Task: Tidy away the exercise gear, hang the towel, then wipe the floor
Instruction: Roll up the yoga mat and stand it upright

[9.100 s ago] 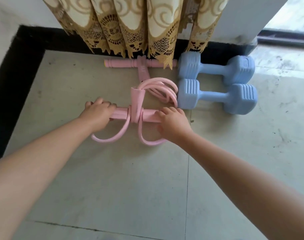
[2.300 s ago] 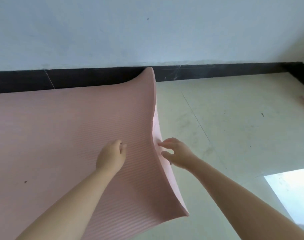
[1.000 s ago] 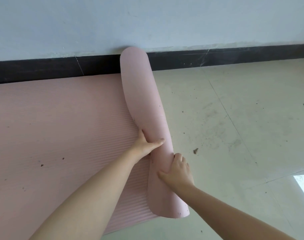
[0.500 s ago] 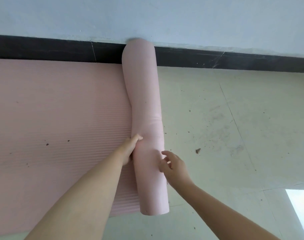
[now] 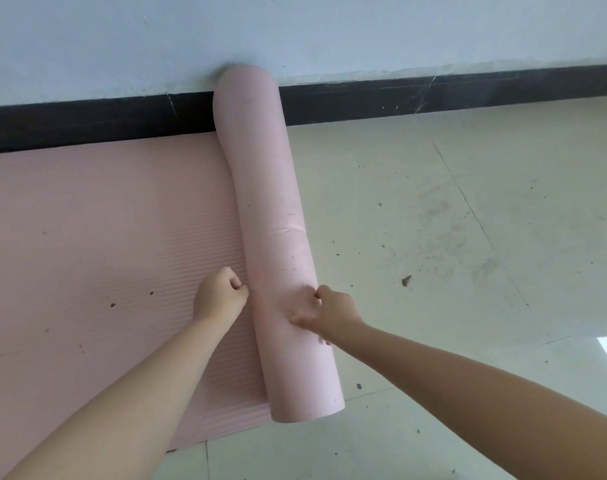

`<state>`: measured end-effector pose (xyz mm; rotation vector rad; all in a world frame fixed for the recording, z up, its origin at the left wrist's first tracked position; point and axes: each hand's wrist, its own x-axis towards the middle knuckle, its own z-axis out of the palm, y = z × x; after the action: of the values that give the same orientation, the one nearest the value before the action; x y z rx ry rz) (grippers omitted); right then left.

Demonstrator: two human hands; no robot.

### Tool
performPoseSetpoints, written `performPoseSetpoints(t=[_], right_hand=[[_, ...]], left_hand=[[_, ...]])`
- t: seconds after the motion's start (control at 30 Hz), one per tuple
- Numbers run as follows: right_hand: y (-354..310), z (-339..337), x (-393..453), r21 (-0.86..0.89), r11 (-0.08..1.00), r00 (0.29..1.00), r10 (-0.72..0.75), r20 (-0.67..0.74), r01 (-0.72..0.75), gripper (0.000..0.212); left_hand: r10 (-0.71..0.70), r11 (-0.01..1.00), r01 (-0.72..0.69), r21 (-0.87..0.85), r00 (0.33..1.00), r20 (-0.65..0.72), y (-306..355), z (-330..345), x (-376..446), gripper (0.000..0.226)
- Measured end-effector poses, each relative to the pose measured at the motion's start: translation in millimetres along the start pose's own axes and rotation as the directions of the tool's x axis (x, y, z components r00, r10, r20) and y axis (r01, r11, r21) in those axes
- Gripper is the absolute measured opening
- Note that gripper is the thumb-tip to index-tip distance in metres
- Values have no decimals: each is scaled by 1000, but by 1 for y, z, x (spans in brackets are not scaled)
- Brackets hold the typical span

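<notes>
- Fingers of left hand curled into a loose fist, knuckles at the seam where roll meets flat mat; whether pinching anything, cannot tell.
- Fingers of right hand bent and pressing on top of the roll, not closed round it.
- Pink mat on floor along skirting, only the right end rolled.
- Far end of roll bulging wider and kinked leftward, touching the skirting.
- Best spread both hands apart along the roll, tighten the loose far end, push evenly leftward.
- Risk otherwise: a cone-shaped, slack roll.
- Crumbs on mat and floor left for wiping.
</notes>
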<state>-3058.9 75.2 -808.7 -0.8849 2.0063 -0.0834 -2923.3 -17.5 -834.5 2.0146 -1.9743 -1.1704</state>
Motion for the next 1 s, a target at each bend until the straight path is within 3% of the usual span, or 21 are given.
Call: performPoseSetpoints(t=[0.07,0.2,0.33,0.47,0.6,0.77,0.87,1.0], right_hand=[[-7,-1,0,-14,1000,1000,-10,21,10,61],[-19,0,-2,-79,996,998,-38,50,42,51],[-37,7,-4,-177,976,990,-120,69,130,29],[-50,13,-4,-306,935,983,-166,74,181,51],[-48,17,-6,-140,973,982,-178,60,185,53],[-37,12,-6,-25,977,977,-212,-10,212,45],[-28,3,-8,27,983,983,-179,-46,180,42],[-15,-6,-15,100,988,992,-117,-54,121,45]], left_hand=[[63,996,-67,65,997,53,-11,-8,-7,34],[64,991,-80,103,986,155,-34,-27,-19,17],[44,993,-67,101,976,214,-50,-42,-31,19],[-44,999,49,-23,980,193,-56,-43,-41,26],[-109,933,176,-314,970,219,-55,-37,-46,39],[-97,840,259,-476,936,338,-45,-30,-29,67],[-27,824,250,-508,913,407,-37,-26,-24,80],[66,790,167,-590,934,352,-20,-10,-30,85]])
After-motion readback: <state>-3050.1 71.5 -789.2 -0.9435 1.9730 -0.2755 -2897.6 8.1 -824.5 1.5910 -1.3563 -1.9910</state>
